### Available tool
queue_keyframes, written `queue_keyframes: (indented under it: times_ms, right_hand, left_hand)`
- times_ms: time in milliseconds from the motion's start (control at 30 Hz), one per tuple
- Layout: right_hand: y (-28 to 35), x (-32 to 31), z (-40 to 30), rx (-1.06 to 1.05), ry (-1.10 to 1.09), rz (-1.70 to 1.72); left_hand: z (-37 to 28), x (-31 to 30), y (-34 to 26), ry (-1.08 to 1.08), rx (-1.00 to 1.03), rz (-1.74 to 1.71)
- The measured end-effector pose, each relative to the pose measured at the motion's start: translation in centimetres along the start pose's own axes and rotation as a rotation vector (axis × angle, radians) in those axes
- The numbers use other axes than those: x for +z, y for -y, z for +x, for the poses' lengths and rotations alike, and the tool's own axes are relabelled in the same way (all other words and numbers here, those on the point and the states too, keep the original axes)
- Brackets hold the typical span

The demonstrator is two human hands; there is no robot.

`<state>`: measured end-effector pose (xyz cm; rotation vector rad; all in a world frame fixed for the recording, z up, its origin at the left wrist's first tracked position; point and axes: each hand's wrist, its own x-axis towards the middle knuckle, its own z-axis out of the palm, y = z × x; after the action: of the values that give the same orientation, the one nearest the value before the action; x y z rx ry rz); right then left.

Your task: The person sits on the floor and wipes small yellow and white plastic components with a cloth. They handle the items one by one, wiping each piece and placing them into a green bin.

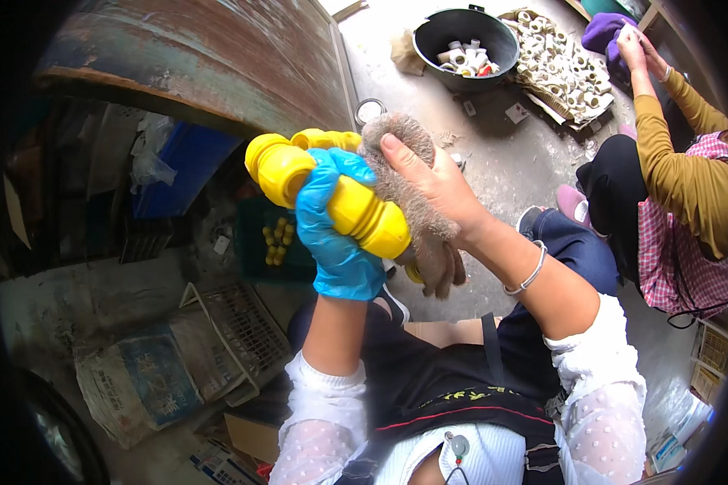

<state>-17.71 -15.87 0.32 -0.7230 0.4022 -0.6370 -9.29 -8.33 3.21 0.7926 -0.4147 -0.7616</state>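
My left hand [340, 242], in a thin blue disposable glove, grips a shiny yellow plastic pipe fitting [370, 219] with ribbed ends, held tilted before me. Behind it shows another yellow section [326, 139]; whether it belongs to the same piece I cannot tell. Bare and with a bangle at the wrist, my right hand [446, 188] holds a fuzzy grey-brown cloth [400, 173] against the far side of the yellow plastic. Part of the cloth hangs down below my palm. A bit of yellow [414, 274] peeks out under it.
Ahead stand a black tub [464, 76] of white fittings and a flattened carton [546, 108] heaped with more. Wooden panelling [218, 60] rises at left, above a green crate [249, 260] with small yellow fittings. A co-worker's hands [634, 51] hold purple cloth [603, 33]. A sack [158, 370] lies lower left.
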Motion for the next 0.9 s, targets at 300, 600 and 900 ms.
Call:
queue_keyframes:
  times_ms: [300,600,900]
  right_hand:
    - [-0.1,0.5,-1.1,-0.514,0.045,-0.571]
    - [1.3,-0.9,0.6,0.222,0.141,-0.117]
    - [-2.3,-2.7,-3.7,0.462,0.652,-0.309]
  left_hand:
    - [-1.3,0.1,2.2,-0.184,0.102,0.481]
    - [0.7,0.4,-3.0,-0.111,0.069,0.183]
    - [1.1,-4.2,-4.4,-0.067,-0.116,-0.29]
